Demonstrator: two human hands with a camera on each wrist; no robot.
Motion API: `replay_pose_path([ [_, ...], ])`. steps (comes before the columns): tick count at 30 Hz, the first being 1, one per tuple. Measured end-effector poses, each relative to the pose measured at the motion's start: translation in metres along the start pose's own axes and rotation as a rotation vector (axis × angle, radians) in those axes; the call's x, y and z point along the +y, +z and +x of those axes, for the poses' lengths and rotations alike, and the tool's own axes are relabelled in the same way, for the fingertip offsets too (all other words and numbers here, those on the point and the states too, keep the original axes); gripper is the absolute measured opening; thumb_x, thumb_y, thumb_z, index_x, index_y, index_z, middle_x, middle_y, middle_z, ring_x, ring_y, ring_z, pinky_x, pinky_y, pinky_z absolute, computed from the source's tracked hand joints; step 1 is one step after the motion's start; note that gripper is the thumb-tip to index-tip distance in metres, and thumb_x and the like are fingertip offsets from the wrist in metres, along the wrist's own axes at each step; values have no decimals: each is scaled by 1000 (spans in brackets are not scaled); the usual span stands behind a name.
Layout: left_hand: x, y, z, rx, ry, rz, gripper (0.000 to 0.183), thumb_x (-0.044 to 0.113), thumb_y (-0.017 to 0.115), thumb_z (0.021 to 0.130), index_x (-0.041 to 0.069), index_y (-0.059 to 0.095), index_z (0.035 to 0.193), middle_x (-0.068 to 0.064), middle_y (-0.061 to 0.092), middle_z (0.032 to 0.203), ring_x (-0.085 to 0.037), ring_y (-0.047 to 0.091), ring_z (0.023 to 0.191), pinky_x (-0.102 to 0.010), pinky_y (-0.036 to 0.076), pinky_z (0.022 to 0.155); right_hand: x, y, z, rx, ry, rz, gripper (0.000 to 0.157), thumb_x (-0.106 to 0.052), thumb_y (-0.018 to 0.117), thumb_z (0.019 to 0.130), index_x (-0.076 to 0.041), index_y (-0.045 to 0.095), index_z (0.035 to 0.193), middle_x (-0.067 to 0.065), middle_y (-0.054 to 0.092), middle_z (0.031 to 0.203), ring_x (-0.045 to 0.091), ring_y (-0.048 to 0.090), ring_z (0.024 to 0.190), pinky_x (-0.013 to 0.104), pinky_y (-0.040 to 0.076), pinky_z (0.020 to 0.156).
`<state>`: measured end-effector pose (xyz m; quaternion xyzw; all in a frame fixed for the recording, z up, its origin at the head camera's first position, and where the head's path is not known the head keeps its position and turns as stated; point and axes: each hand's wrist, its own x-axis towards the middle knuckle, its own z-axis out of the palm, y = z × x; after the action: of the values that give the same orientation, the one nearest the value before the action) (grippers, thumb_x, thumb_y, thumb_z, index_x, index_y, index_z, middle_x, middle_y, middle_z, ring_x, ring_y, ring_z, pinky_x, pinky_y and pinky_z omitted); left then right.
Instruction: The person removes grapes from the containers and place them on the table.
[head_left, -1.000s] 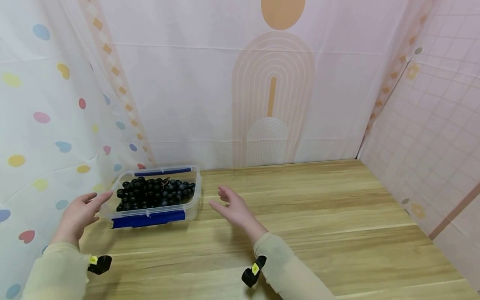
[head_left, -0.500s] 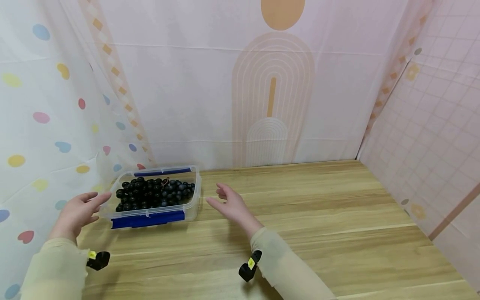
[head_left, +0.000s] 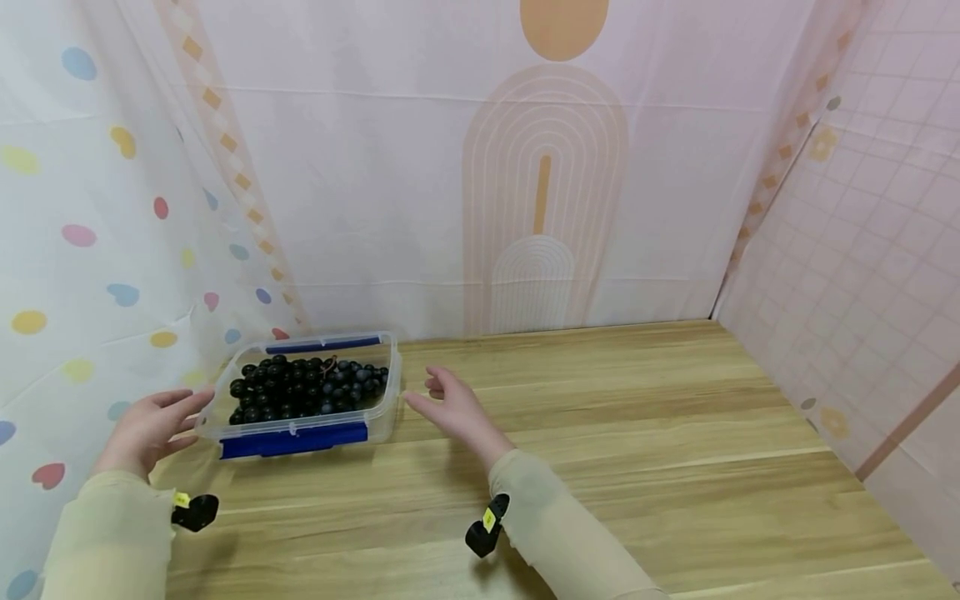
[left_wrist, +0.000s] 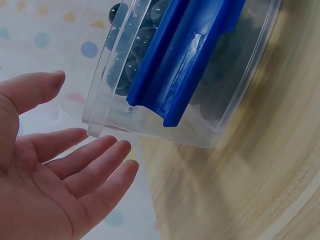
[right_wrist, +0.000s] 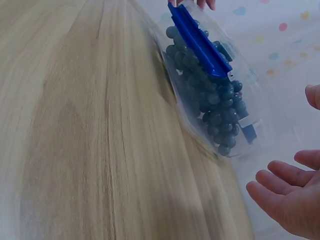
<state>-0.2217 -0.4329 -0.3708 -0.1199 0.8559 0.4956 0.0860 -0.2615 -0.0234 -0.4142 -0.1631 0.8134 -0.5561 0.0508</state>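
Note:
A clear plastic food container (head_left: pixel 384 421) with blue side latches stands on the table at the left, full of dark grapes (head_left: pixel 300 387) that show a brown stem on top. My left hand (head_left: pixel 153 429) is at the container's left end, fingers extended and thumb apart, fingertips right at its wall in the left wrist view. On the other side, my right hand (head_left: pixel 457 408) is held with fingers loosely bent toward the right end, a small gap from the wall. Neither hand holds anything. The near blue latch (left_wrist: pixel 185 55) hangs down along the front side.
The wooden table (head_left: pixel 637 467) stretches out to the right. A patterned cloth (head_left: pixel 375 183) hangs behind it, with a dotted cloth (head_left: pixel 97 275) close by my left hand and a grid cloth (head_left: pixel 862 267) on the right. Each sleeve carries a black wrist camera (head_left: pixel 487 527).
My right hand has moved left, closer to the container's right end. My left hand has shifted slightly left at the other end. The container stays in place.

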Motion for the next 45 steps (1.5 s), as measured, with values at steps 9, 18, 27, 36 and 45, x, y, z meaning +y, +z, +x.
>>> replay_pose_path([
  [9, -2, 1, 3, 8, -4, -30, 90, 50, 44, 102, -12, 2, 152, -39, 4, 154, -57, 15, 137, -25, 55, 74, 2, 9, 5, -7, 39, 32, 75, -43, 65, 95, -1, 38, 150, 19, 53, 139, 32, 53, 124, 42, 44, 102],
  [18, -2, 6, 7, 64, -4, -56, 87, 50, 44, 101, -9, 7, 153, -36, 4, 156, -56, 15, 138, -18, 51, 66, 4, 16, 6, 6, 47, 61, 73, -40, 67, 93, -1, 40, 149, 18, 55, 136, 32, 55, 122, 42, 45, 100],
  [27, 2, 12, 9, 113, -10, -67, 85, 51, 46, 101, -8, 14, 154, -34, 9, 157, -54, 17, 139, -16, 48, 63, 3, 22, 9, 19, 63, 72, 73, -40, 66, 94, 1, 40, 148, 17, 57, 135, 30, 56, 121, 39, 47, 98],
  [36, 2, 15, 13, 133, -22, -64, 86, 52, 47, 100, -7, 17, 154, -32, 11, 157, -52, 18, 139, -35, 53, 82, -2, 31, 12, 12, 132, 155, 77, -47, 66, 93, -2, 39, 150, 15, 58, 134, 29, 55, 123, 43, 47, 97],
  [45, -2, 16, 13, 154, -42, -97, 86, 52, 50, 98, -7, 19, 154, -31, 10, 158, -50, 18, 139, -22, 50, 68, -6, 40, 16, 22, 149, 179, 76, -48, 66, 93, -1, 42, 148, 14, 60, 130, 28, 56, 121, 44, 45, 99],
])
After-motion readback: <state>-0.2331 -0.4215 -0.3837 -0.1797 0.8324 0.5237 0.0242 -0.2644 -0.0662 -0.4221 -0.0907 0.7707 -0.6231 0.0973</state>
